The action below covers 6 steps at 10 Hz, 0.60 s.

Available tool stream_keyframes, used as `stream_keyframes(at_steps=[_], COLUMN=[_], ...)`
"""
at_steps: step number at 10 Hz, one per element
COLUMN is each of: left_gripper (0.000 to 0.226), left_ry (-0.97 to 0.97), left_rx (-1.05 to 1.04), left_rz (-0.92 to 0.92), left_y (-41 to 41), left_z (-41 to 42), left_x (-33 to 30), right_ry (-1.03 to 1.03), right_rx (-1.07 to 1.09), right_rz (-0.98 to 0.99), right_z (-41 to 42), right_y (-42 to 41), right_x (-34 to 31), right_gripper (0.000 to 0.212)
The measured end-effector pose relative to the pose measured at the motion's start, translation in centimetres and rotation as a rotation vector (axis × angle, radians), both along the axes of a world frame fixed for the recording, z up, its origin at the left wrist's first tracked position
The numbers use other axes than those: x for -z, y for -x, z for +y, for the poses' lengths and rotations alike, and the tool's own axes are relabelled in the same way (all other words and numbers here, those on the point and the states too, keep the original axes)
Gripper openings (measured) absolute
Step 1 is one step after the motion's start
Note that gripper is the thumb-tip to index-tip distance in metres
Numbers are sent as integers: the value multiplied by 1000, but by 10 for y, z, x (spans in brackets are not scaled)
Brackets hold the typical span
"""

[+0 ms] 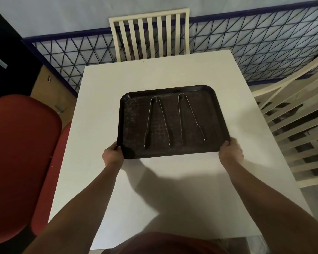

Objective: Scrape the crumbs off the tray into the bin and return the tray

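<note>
- Both forearms reach out from the near edge; left hand and right hand each curl fingers round a near corner of the dark tray.
- It lies mid-table, looks stiff and light; two metal tongs lie loose and may slide if it tips.
- White table looks smooth; a slatted chair stands far, a red seat left. No bin shows.

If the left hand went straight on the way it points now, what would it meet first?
The left hand already grips the black tray at its near left corner, so it would push the tray first. Beyond that, probably the left tongs, though depth is unclear.
</note>
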<state>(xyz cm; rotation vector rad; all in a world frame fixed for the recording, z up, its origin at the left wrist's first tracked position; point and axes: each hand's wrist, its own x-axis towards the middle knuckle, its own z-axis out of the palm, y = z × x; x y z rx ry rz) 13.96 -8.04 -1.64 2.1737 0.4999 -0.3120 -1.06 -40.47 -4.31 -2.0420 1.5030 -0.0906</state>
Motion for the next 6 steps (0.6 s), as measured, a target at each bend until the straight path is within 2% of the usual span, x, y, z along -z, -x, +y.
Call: stream_keyframes(at_steps=[3,4,5,6], left_gripper=[40,46,48,46], left_ry=[15,-64,-167,-247], left_rx=[44,111,241,433], left_rz=[95,84,70,21], left_y=[-4,-5,-5,-18], left_z=[6,3,3,-3], left_x=[-4,-13,-24,-58], right_ry=[-60,-100,-67,98], right_rx=[-66,-47,-46,-184], right_rz=[-65,-71,25,107], right_z=[-7,-7,-3,13], right_y=[6,9,15,1], right_x=[-9,-16,-23,-51], right_gripper=[35,41,46,47])
